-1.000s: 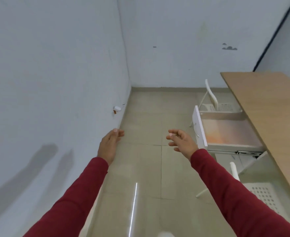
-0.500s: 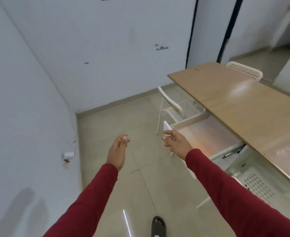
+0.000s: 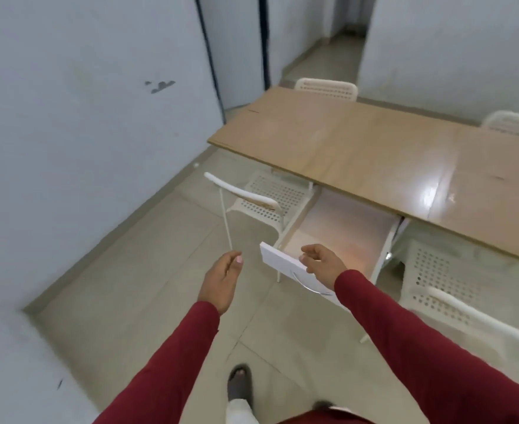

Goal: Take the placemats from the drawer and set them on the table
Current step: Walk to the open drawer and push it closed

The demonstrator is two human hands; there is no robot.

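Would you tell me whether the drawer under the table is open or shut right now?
Open. The drawer is pulled well out from under the table, its inside exposed, with the right hand at its white front.

I see a white perforated chair (image 3: 264, 200) tucked by the corner, another chair (image 3: 454, 289) nearer on my right, and two more chairs (image 3: 325, 88) along the far side. Beige floor tiles (image 3: 148, 270) meet scuffed pale walls (image 3: 83, 102).
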